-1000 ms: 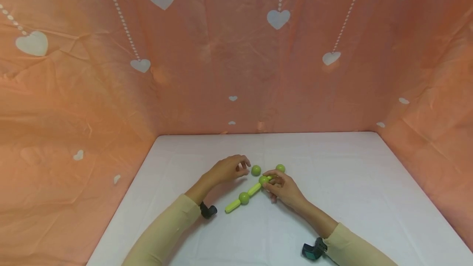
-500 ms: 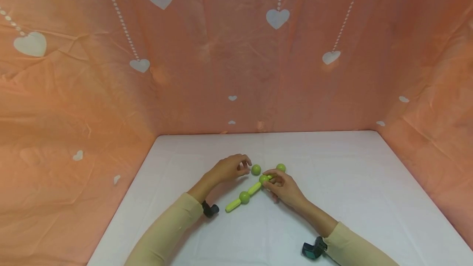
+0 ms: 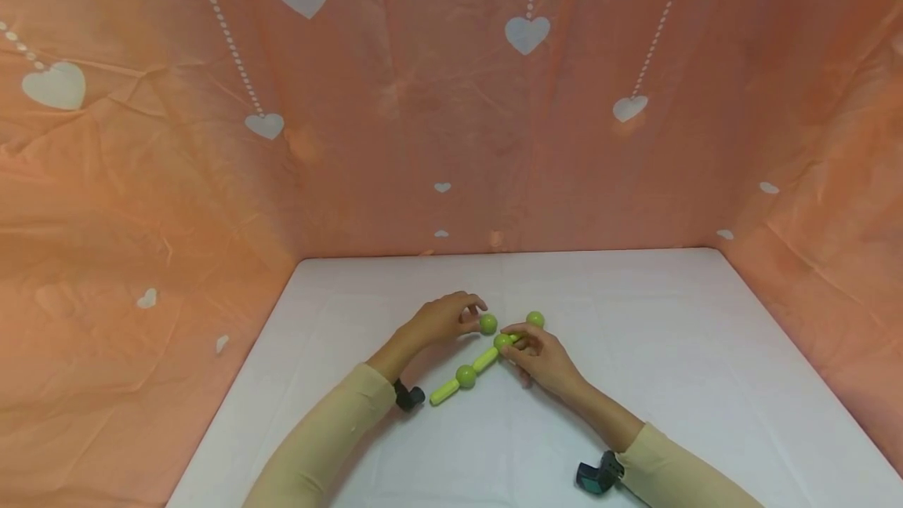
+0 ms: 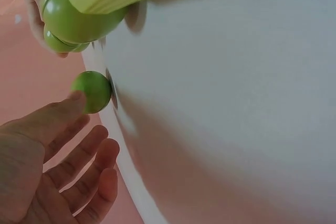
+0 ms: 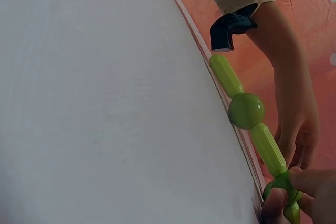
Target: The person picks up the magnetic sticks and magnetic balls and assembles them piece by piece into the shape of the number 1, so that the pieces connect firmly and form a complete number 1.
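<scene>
A chain of yellow-green ribbed rods [image 3: 445, 392] and green balls [image 3: 466, 376] lies slanted on the white table. My right hand [image 3: 546, 363] pinches one of its balls [image 5: 281, 183] between thumb and fingers. Beyond that hand a further green ball [image 3: 535, 319] shows at the chain's far end; the fingers partly hide the rod before it. A loose green ball [image 3: 488, 324] sits on the table just left of the chain. My left hand [image 3: 443, 317] is beside this loose ball [image 4: 93, 94], its thumb tip at the ball and the other fingers relaxed, not closed round it.
The white table [image 3: 677, 382] spreads around the hands. Orange cloth [image 3: 451, 116] with pale hearts stands behind it and along both sides. Each wrist carries a small black camera [image 3: 600, 474], the left one close to the chain's near end.
My left hand has moved slightly right, its thumb reaching the loose ball. My right hand keeps its pinch on the chain's ball and has hardly moved.
</scene>
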Available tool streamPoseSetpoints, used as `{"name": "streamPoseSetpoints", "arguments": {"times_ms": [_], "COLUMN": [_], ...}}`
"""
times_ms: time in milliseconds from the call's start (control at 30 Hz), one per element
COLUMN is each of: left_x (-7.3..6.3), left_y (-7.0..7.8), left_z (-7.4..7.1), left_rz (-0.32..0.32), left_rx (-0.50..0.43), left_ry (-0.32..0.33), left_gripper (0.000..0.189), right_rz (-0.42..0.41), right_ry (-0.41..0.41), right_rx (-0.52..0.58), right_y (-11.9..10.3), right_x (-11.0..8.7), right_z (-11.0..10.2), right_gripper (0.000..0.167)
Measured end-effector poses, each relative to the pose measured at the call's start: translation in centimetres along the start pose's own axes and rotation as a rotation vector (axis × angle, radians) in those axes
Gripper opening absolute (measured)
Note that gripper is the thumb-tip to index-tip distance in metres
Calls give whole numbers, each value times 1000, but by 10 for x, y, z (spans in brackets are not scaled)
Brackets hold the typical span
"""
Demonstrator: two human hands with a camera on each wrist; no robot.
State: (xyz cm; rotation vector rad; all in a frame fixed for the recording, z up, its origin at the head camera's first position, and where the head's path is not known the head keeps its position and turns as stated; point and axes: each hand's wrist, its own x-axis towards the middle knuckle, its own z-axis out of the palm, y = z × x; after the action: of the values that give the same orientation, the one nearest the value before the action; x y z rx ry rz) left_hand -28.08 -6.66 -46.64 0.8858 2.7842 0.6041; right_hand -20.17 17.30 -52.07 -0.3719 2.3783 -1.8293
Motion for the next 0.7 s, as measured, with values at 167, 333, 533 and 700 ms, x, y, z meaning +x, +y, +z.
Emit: {"name": "streamPoseSetpoints", "arguments": {"times_ms": [167,333,533,700], "left_x": [4,8,9,9], "left_y": [2,3,5,6], "left_z": [1,2,2,3], "left_rz": [-4,-11,4,0], "left_rx": [4,12,17,12], "left_ry": [-23,-39,-38,-36], "left_gripper": [36,35,31,29], "right_rz": [-5,-18,-23,-29], "right_ry": [1,7,7,4], "right_rx": [-8,-8,-5,-1], "right_y": [0,-2,-2,-1], "right_x": [0,-1,0,0], "right_z": [-1,1,1,1], "right_gripper": [36,37,37,37]}}
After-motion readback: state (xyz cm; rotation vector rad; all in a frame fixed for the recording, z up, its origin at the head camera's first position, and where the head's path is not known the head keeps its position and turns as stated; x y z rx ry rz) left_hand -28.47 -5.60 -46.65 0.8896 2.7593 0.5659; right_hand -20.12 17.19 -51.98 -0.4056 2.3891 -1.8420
